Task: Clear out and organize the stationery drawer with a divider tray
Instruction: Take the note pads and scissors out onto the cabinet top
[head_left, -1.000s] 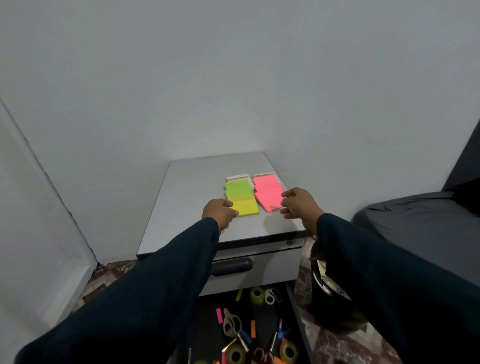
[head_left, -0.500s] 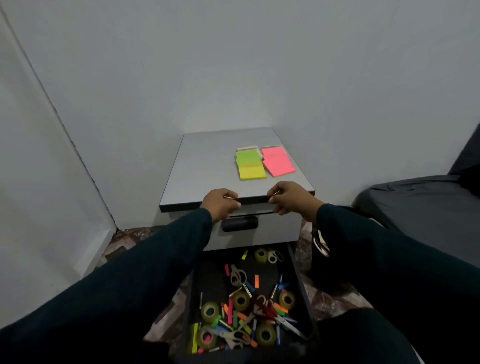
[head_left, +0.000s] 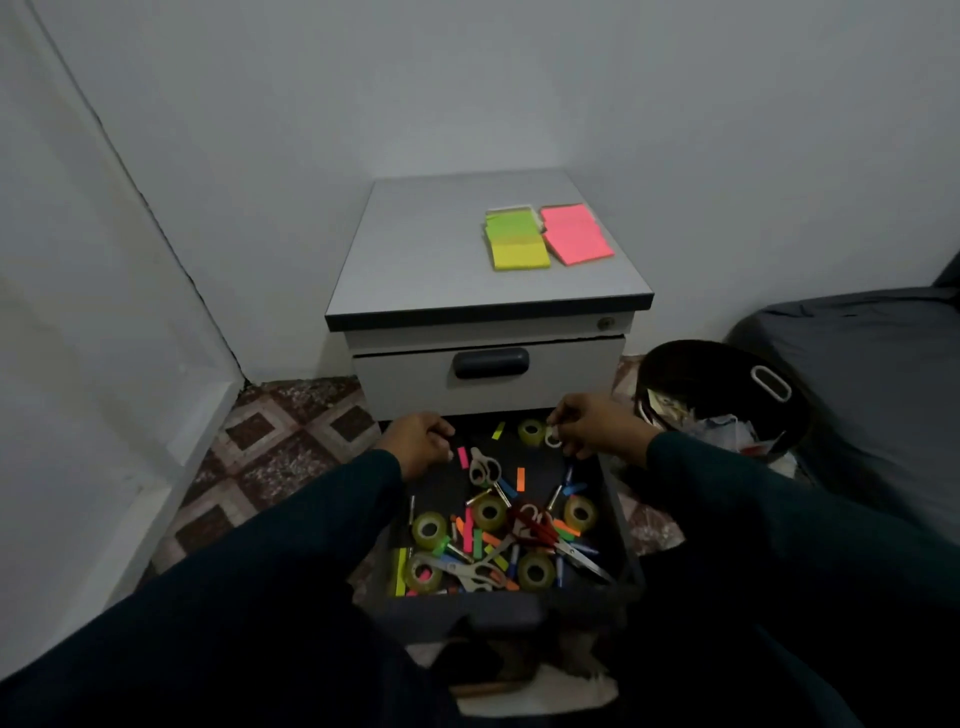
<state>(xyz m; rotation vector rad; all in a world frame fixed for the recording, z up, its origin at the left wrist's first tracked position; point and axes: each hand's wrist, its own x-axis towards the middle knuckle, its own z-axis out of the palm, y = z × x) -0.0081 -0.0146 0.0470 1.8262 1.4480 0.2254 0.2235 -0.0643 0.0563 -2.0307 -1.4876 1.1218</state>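
Note:
The bottom drawer of a small grey cabinet stands pulled out. Inside lie several tape rolls, white-handled scissors, red-handled scissors, pens and many coloured paper strips. My right hand is at the drawer's back right, its fingertips pinching the white loop of a small pair of scissors beside a tape roll. At the back left hovers my left hand, fingers curled near a pink strip; whether it holds anything is unclear. No divider tray is in view.
Green-yellow sticky notes and pink sticky notes lie on the cabinet top. The upper drawer is closed. A black bin with rubbish stands right of the drawer, a dark cushion beyond. Walls close in behind and left.
Both hands left the sticky notes on the cabinet top, came down past its front edge, and now reach into the back of the open drawer. The view tilted downward.

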